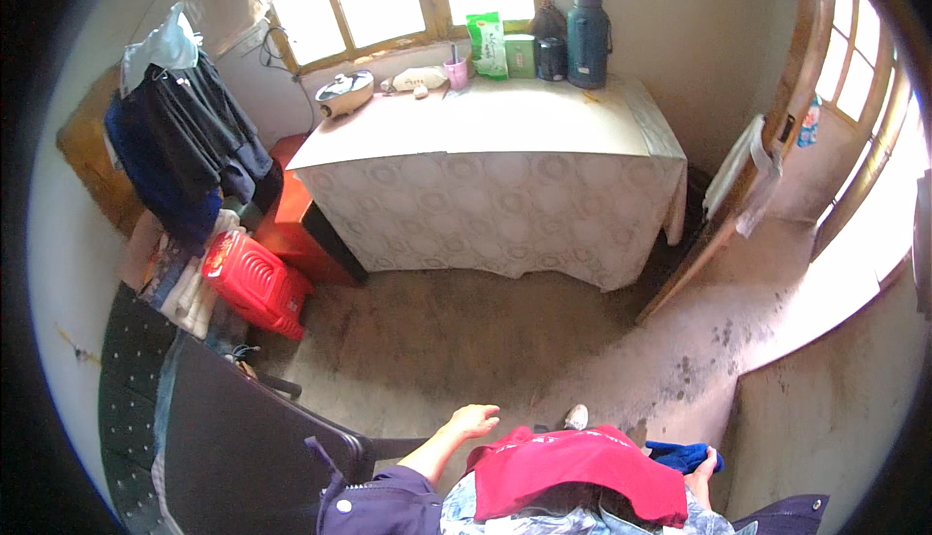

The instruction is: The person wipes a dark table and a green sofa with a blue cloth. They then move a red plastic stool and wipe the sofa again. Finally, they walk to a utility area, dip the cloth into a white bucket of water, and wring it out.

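Note:
My left hand (477, 420) is held out in front of me at the lower middle, above the floor, with nothing visible in it. At the lower right, my right hand (701, 475) grips a bunched dark blue cloth (677, 455). Between the two hands is the red apron (575, 466) on my front, bearing white writing, over a light blue patterned garment. A white shoe (577, 417) shows just past the apron. Dark purple sleeves are pushed up on both my arms.
Ahead stands a cloth-covered table (480, 207) with an electric pan (345, 93), a pink cup (456, 72) and a thermos flask (587, 40). Red plastic stools (255, 280) stand left. A black panel (255, 433) is close by my left arm. An open wooden door (757, 171) is at right.

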Tool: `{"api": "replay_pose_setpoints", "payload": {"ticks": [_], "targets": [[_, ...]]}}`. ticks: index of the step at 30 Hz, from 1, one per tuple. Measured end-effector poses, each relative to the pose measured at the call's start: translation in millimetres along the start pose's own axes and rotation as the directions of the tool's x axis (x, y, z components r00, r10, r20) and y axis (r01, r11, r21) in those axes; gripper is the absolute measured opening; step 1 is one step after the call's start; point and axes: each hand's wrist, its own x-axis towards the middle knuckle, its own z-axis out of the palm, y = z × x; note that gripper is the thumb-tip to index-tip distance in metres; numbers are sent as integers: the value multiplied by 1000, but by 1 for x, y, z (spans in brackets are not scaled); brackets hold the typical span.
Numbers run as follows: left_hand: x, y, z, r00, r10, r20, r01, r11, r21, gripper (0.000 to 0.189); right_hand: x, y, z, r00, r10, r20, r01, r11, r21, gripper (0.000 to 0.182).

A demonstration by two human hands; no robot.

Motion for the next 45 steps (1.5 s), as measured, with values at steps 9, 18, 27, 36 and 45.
{"api": "replay_pose_setpoints", "payload": {"ticks": [9, 18, 27, 36, 45], "targets": [[94, 39, -38, 997, 15, -74, -15, 1000, -7, 48, 30, -55, 156, 667, 303, 681, -493, 865, 97, 71], [75, -14, -37, 911, -406, 77, 413, 901, -134, 46, 38, -54, 248, 751, 288, 594, -273, 955, -117, 67], [26, -54, -49, 677, -735, -39, 629, 604, -489, 43, 16, 6, 395, 647, 463, 606, -152, 857, -492, 64], [-3, -62, 6, 667, -736, -121, 594, 623, -509, 39, -15, 65, 466, 512, 619, 595, -82, 725, -684, 60], [-9, -80, -19, 655, -753, 60, 646, 517, -562, 40, -27, 90, 483, 472, 662, 582, -46, 678, -734, 56]]}}
